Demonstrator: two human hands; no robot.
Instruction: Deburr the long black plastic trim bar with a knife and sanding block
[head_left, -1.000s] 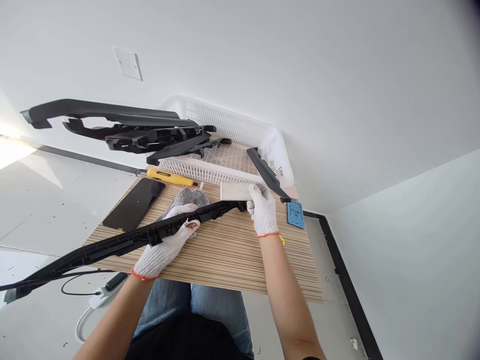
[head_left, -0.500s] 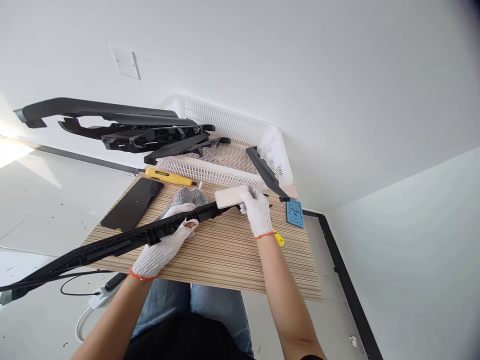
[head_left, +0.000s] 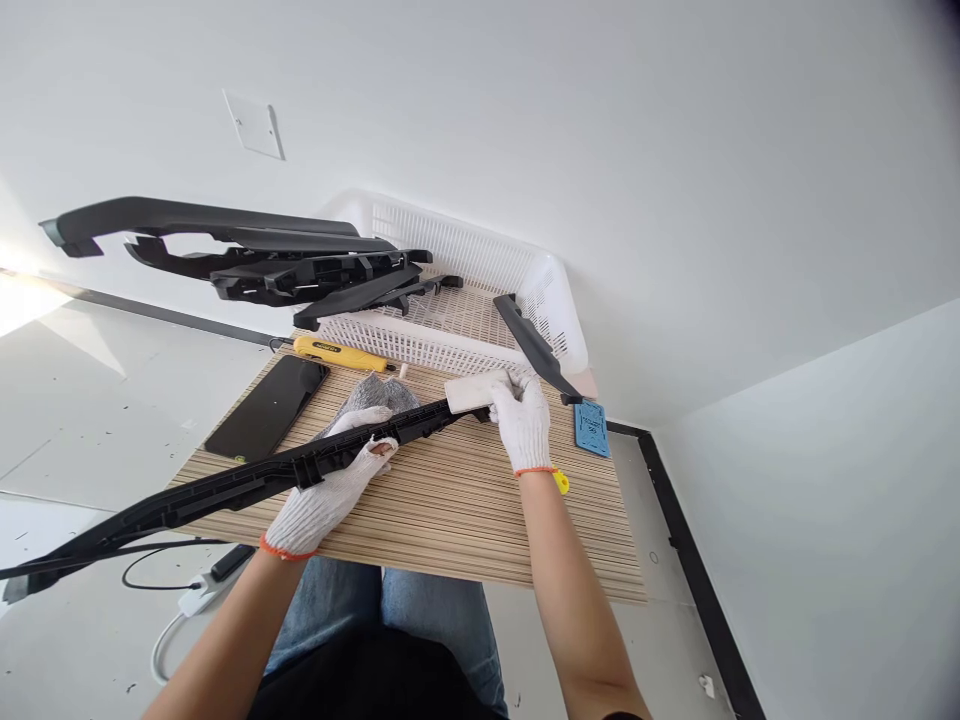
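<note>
Fingers [head_left: 504,392] closed around white block [head_left: 469,391]

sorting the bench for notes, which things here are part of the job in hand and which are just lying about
In hand:
left hand grips the long black trim strip
right hand presses the white block on its end

Lying about:
phone
yellow tool
grey cloth
blue pad
white basket of black parts
</note>
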